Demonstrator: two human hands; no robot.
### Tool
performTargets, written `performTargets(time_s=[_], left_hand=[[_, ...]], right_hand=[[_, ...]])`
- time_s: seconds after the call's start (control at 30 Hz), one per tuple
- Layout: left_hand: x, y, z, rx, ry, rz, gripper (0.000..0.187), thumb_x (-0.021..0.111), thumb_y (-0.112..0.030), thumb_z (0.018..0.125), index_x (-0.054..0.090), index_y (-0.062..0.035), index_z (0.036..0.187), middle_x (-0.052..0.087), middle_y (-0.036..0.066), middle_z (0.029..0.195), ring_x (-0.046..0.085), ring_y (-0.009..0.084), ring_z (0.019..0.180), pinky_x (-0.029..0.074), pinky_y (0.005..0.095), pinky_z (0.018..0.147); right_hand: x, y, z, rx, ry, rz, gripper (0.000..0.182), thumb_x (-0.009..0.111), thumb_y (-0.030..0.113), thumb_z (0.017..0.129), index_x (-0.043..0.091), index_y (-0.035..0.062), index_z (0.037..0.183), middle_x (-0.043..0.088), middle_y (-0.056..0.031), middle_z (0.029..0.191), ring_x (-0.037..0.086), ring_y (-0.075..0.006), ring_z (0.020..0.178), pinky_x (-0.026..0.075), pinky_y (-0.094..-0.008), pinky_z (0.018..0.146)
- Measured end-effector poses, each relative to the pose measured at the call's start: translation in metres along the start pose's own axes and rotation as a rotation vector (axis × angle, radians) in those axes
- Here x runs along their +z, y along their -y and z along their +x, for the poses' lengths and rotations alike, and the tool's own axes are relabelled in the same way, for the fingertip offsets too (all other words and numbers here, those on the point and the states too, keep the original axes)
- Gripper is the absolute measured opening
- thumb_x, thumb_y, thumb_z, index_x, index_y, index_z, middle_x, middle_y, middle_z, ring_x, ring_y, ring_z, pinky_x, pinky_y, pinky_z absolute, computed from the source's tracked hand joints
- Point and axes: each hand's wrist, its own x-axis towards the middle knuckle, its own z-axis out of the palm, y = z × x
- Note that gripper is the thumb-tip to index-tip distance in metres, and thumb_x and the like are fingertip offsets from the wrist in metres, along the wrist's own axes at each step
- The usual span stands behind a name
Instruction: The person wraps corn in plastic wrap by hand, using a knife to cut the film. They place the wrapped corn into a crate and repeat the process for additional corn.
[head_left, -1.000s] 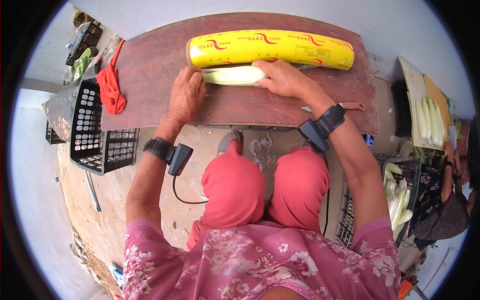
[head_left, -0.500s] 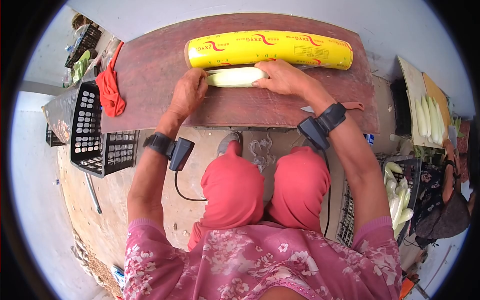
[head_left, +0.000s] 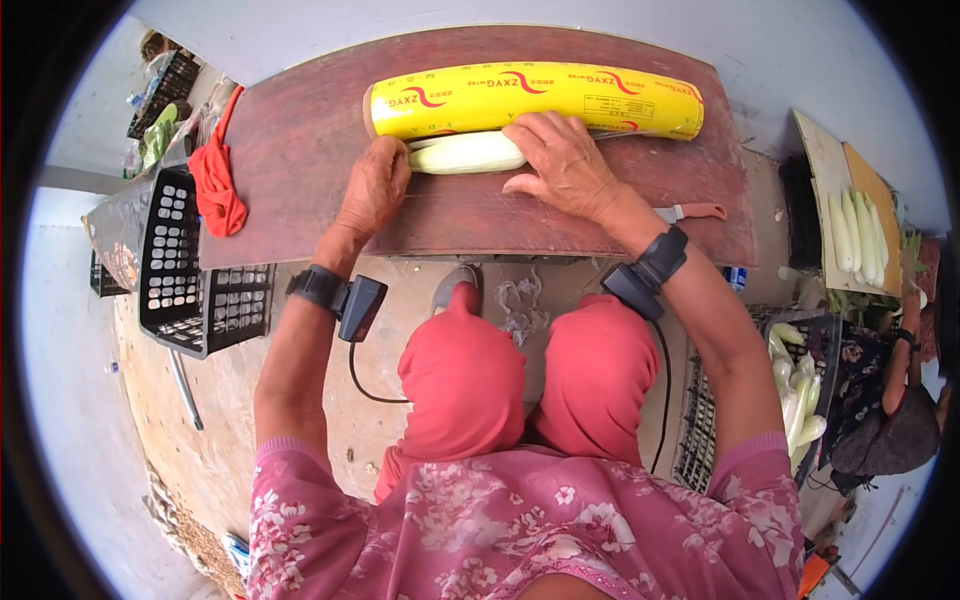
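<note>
Lying beside a yellow ZXYG wrap roll (head_left: 540, 98): a pale green cucumber-like vegetable (head_left: 465, 154)

The vegetable was laid sideways on the reddish-brown wooden counter (head_left: 480, 215), just on the near side of the roll. Its left end was enclosed by the curled fingers of the left hand (head_left: 378, 185); whether film was also pinched there could not be told. Its right end was covered by the right hand (head_left: 562, 165), which was spread palm-down, thumb held apart, fingers reaching the roll. The vegetable was probably kept parallel to the roll so that film could be drawn along its length, with the left end held for control.

The far side was bounded by the roll. A knife (head_left: 704, 211) was left near the right wrist, its blade partly hidden, so sideways room was limited there. A red cloth (head_left: 215, 190) was draped at the counter's left edge, beside a black plastic crate (head_left: 170, 258). More pale vegetables (head_left: 800, 400) were heaped at the right, near another person's arm (head_left: 900, 370).
</note>
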Motion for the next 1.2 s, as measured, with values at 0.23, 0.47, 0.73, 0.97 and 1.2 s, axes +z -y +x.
performTargets(time_s=[0.23, 0.47, 0.73, 0.97, 1.2], left_hand=[[0.002, -0.002, 0.002, -0.057, -0.041, -0.052, 0.012, 0.055, -0.009, 0.095, 0.057, 0.0016, 0.1, 0.065, 0.029, 0.088, 0.065, 0.0438, 0.079, 0.052, 0.045, 0.073], [-0.001, -0.007, 0.005, -0.152, -0.032, -0.091, 0.014, 0.054, -0.01, 0.096, 0.058, 0.0021, 0.099, 0.065, 0.028, 0.087, 0.065, 0.0448, 0.08, 0.052, 0.0453, 0.073], [0.001, 0.002, 0.008, -0.134, -0.048, 0.002, 0.018, 0.052, -0.015, 0.097, 0.059, 0.0006, 0.103, 0.066, 0.025, 0.087, 0.065, 0.0342, 0.077, 0.051, 0.0401, 0.073], [0.003, -0.013, 0.01, -0.196, -0.087, 0.006, 0.015, 0.053, -0.012, 0.095, 0.059, 0.0015, 0.098, 0.066, 0.031, 0.092, 0.065, 0.0482, 0.088, 0.051, 0.0483, 0.076], [0.013, -0.005, 0.018, -0.222, -0.115, 0.143, 0.021, 0.052, -0.014, 0.094, 0.061, 0.0046, 0.097, 0.067, 0.031, 0.095, 0.065, 0.0485, 0.091, 0.051, 0.0521, 0.08]], right_hand=[[0.022, 0.001, 0.0, 0.024, 0.052, -0.074, 0.067, 0.08, 0.032, 0.075, 0.054, 0.0023, 0.129, 0.055, -0.0126, 0.121, 0.056, -0.0286, 0.109, 0.043, -0.0415, 0.092], [0.029, -0.003, 0.003, 0.003, -0.005, -0.086, 0.061, 0.079, 0.024, 0.078, 0.053, 0.0013, 0.129, 0.054, -0.0133, 0.118, 0.057, -0.0299, 0.106, 0.047, -0.0398, 0.088], [0.027, -0.013, 0.004, -0.09, -0.039, -0.026, 0.053, 0.076, 0.024, 0.081, 0.057, 0.0017, 0.125, 0.055, -0.0144, 0.118, 0.06, -0.0325, 0.098, 0.051, -0.0417, 0.087], [0.019, -0.012, 0.006, -0.088, -0.001, 0.004, 0.048, 0.073, 0.026, 0.083, 0.058, 0.0023, 0.122, 0.061, -0.0115, 0.114, 0.06, -0.0303, 0.097, 0.049, -0.0409, 0.085], [0.022, -0.018, 0.009, -0.1, -0.009, -0.021, 0.045, 0.072, 0.027, 0.085, 0.059, 0.0051, 0.122, 0.063, -0.0087, 0.114, 0.057, -0.0264, 0.102, 0.042, -0.0394, 0.089]])
